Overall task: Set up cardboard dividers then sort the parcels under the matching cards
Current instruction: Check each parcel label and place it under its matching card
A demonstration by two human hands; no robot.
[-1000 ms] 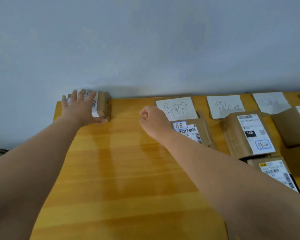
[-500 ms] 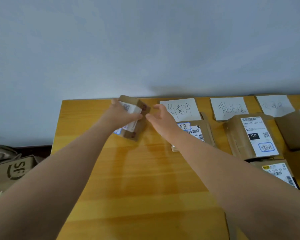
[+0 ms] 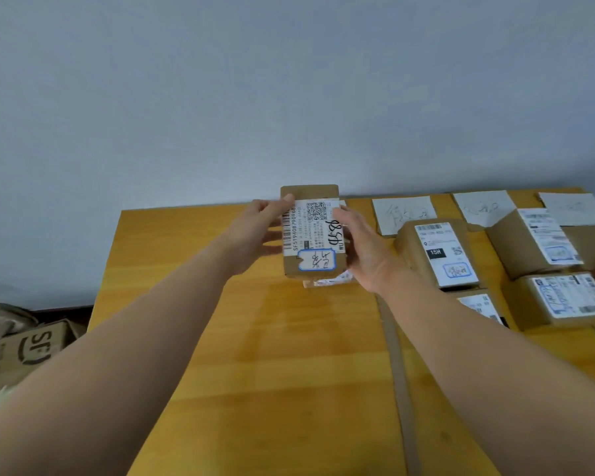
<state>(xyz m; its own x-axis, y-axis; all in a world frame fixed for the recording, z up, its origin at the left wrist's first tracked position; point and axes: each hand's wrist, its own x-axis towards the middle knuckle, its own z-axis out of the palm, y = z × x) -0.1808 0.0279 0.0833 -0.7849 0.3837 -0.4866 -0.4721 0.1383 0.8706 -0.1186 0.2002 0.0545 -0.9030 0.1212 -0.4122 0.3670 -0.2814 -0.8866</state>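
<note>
Cardboard parcel (image 3: 311,235) gripped between left hand (image 3: 255,231), right hand (image 3: 359,245).

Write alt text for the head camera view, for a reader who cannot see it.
The left hand and right hand hold a small cardboard parcel above a wooden table, label facing the camera. To the right, more labelled parcels sit in front of handwritten white cards.

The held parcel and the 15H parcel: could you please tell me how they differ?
The held parcel is gripped above the table by the left hand and right hand; the 15H parcel lies on it. The held parcel's label has black handwriting; the 15H parcel's has a printed black block. Both are brown cardboard with blue-bordered stickers.
</note>
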